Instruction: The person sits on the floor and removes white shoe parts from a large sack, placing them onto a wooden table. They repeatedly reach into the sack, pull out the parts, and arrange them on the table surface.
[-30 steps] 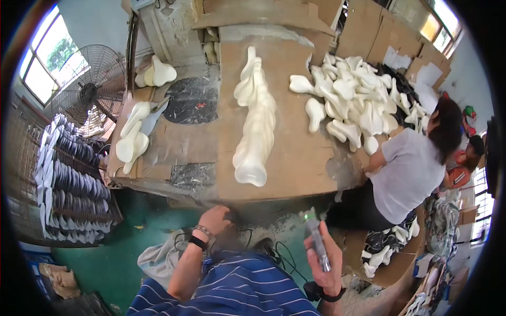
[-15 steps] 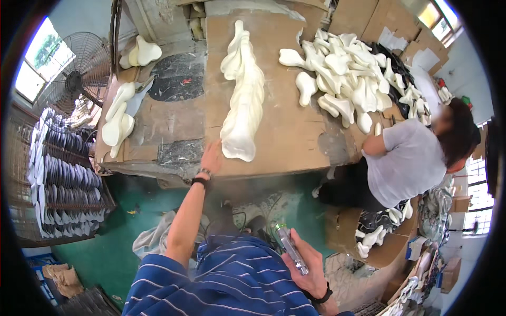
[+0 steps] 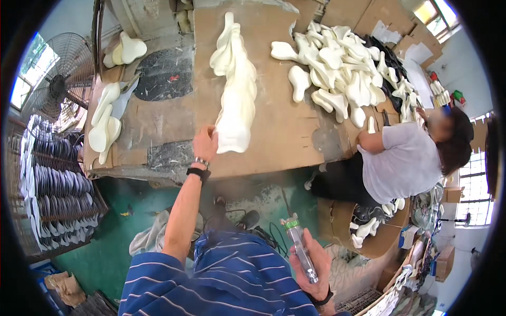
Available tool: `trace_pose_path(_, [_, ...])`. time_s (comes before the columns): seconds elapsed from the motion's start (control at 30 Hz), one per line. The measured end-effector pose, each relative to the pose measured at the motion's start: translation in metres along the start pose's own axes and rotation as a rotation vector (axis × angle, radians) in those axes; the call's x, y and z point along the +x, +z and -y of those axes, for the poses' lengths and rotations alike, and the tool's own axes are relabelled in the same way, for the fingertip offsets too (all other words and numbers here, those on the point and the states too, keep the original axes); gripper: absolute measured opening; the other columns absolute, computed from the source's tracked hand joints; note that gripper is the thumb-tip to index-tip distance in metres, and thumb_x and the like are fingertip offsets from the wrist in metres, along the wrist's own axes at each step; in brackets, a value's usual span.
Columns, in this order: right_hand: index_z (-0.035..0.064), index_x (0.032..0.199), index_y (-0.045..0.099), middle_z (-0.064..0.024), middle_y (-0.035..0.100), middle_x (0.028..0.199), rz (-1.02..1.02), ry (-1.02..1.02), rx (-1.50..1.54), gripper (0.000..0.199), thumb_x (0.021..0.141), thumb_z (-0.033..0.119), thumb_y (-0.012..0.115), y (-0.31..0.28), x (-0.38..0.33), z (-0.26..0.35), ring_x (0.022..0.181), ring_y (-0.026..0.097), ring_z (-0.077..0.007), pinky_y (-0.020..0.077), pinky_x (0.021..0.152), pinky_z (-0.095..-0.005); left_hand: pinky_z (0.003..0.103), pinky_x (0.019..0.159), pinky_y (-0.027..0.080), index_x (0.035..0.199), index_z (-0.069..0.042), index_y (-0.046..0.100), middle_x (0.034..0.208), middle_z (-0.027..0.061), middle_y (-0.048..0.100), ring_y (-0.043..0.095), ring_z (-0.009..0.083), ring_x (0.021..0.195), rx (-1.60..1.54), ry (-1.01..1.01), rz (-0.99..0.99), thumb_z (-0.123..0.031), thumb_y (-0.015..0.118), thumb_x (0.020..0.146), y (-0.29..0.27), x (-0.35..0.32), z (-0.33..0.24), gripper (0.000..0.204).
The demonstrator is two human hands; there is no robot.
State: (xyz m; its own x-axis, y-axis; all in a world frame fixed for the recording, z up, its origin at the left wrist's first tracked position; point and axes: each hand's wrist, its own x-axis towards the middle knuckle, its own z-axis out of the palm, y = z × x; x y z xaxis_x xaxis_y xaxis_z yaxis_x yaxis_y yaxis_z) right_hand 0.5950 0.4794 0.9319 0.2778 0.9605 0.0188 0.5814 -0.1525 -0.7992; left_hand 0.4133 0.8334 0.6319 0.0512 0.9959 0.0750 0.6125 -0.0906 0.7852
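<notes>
A long overlapping row of cream saddle-shaped pieces [image 3: 237, 89], broad at one end and narrow at the other, runs down the middle of the cardboard-covered table [image 3: 284, 150]. At the row's near end, my left hand [image 3: 205, 143] has its fingers bent against the left edge of the nearest piece. Some of those fingertips are hidden. My right hand [image 3: 314, 262] is low, in front of my body and away from the table. It is closed around a silver cylindrical hand tool [image 3: 301, 253] with a green ring near its top, which tilts up to the left.
A heap of similar cream pieces [image 3: 342, 68] covers the table's right side, where a co-worker [image 3: 403, 163] leans in. A few more pieces [image 3: 105, 126] lie at the left edge. Beyond stand a large fan [image 3: 57, 84] and a loaded rack [image 3: 60, 181]. A cardboard box [image 3: 332, 221] sits below right.
My left hand has moved up along the row's left edge, its fingers now bent rather than stretched. My right hand still holds the tool. The whole view has shifted slightly.
</notes>
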Motion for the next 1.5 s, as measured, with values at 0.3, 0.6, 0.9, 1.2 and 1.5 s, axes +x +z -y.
trace_pose_path(0.3, [-0.0076, 0.141, 0.053, -0.0193, 0.069, 0.097, 0.124, -0.041, 0.035, 0.067, 0.078, -0.005, 0.076, 0.006, 0.001, -0.005, 0.081, 0.068, -0.0301, 0.0539, 0.075, -0.0339, 0.045, 0.089, 0.053, 0.115, -0.006, 0.065, 0.104, 0.0164, 0.069, 0.065, 0.0368, 0.101, 0.019, 0.208, 0.078, -0.009, 0.073, 0.081, -0.008, 0.023, 0.026, 0.035])
trace_pose_path(0.6, [-0.0042, 0.144, 0.051, -0.0186, 0.07, 0.101, 0.13, 0.046, 0.073, 0.067, 0.081, -0.006, 0.074, 0.006, 0.004, -0.003, 0.086, 0.069, -0.0313, 0.0542, 0.078, -0.0344, 0.043, 0.088, 0.052, 0.116, -0.005, 0.068, 0.104, 0.0162, 0.064, 0.062, 0.0363, 0.098, 0.116, 0.097, 0.085, -0.007, 0.073, 0.075, -0.065, -0.011, 0.035, 0.042])
trace_pose_path(0.9, [-0.0024, 0.142, 0.056, -0.0192, 0.071, 0.1, 0.124, 0.04, 0.039, 0.062, 0.083, 0.002, 0.077, 0.016, 0.011, -0.005, 0.086, 0.07, -0.0293, 0.0542, 0.079, -0.0352, 0.041, 0.089, 0.051, 0.111, -0.003, 0.067, 0.106, 0.0141, 0.064, 0.063, 0.0323, 0.097, 0.094, -0.035, 0.02, -0.001, 0.074, 0.071, -0.133, -0.085, 0.107, 0.041])
trace_pose_path(1.2, [-0.0074, 0.142, 0.053, -0.0183, 0.067, 0.092, -0.084, 0.017, -0.042, 0.067, 0.081, -0.001, 0.077, 0.016, 0.02, 0.009, 0.074, 0.066, -0.0285, 0.053, 0.071, -0.0325, 0.043, 0.106, 0.048, 0.119, -0.008, 0.066, 0.134, 0.0189, 0.059, 0.058, 0.0384, 0.124, 0.062, 0.33, 0.158, -0.009, 0.074, 0.078, -0.012, -0.004, 0.05, 0.042])
trace_pose_path(1.5, [-0.0044, 0.142, 0.054, -0.0189, 0.069, 0.097, 0.049, 0.019, 0.011, 0.068, 0.079, -0.004, 0.077, 0.019, 0.022, 0.001, 0.082, 0.068, -0.0332, 0.0543, 0.076, -0.0341, 0.044, 0.095, 0.052, 0.124, -0.009, 0.067, 0.119, 0.0166, 0.068, 0.065, 0.0355, 0.109, -0.111, 0.13, 0.129, -0.015, 0.074, 0.079, -0.06, -0.038, 0.027, 0.046])
